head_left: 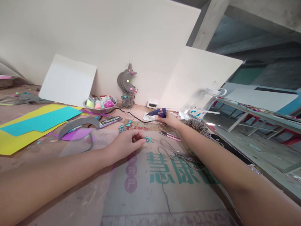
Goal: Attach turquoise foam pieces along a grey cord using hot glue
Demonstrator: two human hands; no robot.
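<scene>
My left hand [128,143] is closed, pinching a small teal-and-grey bow-like ornament [148,139] between thumb and fingertips just above the printed plastic sheet. Farther back, my right hand [172,120] is wrapped round a blue hot glue gun [158,112]. A long clear glue stick [195,110] sticks out of its rear, and its nozzle points left. Several similar teal pieces [128,123] lie on a brown cardboard strip [152,126] beyond my left hand. Loose grey cord [171,150] trails over the sheet [141,204] between my arms.
Against the white wall stands a grey crescent-moon ornament [127,82] with coloured balls. A metal bowl [100,110] of packets, blue card [44,120] and a grey arc [78,123] lie left. A cord coil [198,127], pink pen [170,136] and white jug [204,100] are right.
</scene>
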